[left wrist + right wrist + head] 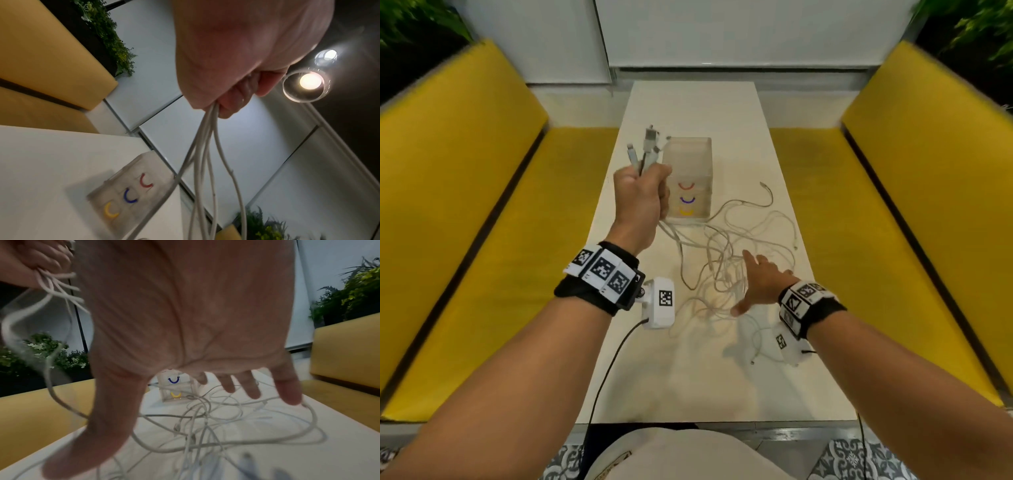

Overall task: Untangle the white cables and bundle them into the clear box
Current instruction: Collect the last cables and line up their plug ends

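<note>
Both bare forearms carry black wrist straps [585, 291] with black-and-white square-code tags, white camera modules [659, 303], thin black cables [606, 370] trailing back.

My counter: long, narrow and white, with yellow benches on either side.

On the counter [722, 387] I see the clear box [690, 178] standing upright near the middle, showing red, blue and yellow arcs on its front. A loose tangle of white cables [736, 260] lies just in front and to the right of the box, strands looping toward the counter's right edge.
</note>
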